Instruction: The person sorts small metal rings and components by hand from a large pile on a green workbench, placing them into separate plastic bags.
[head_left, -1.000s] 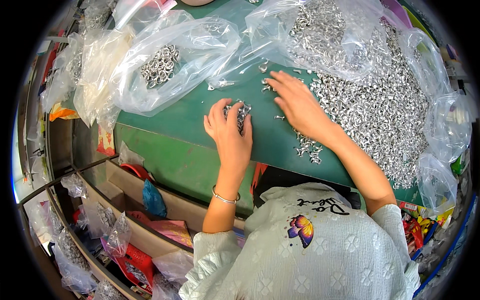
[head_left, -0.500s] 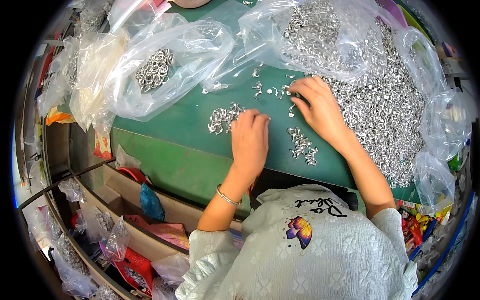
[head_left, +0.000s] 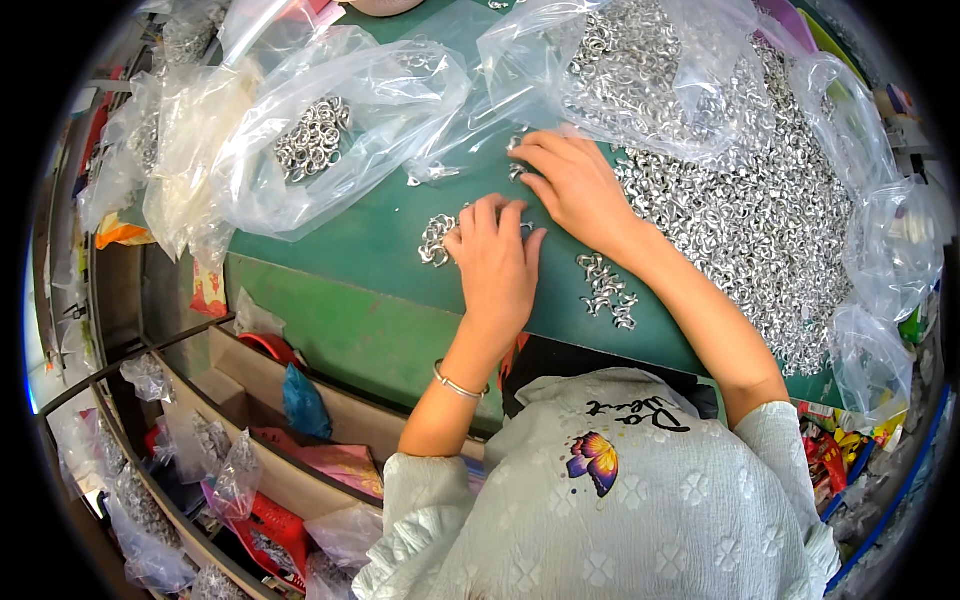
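Left hand (head_left: 497, 262) flat on green tabletop (head_left: 380, 240), fingers spread loose beside small ring cluster (head_left: 436, 240). Right hand (head_left: 577, 186) fingers released, touching loose rings (head_left: 517, 172).

Left hand (head_left: 497, 262): flat on the green worktop (head_left: 380, 240), fingertips on a small cluster of silver rings (head_left: 436, 240).
Right hand (head_left: 572, 187): palm down, just beside the left, at the edge of the large ring heap (head_left: 760, 210).
Clear bag (head_left: 330, 140): far left of worktop, rings inside.
Wrist: thin bracelet (head_left: 458, 384).
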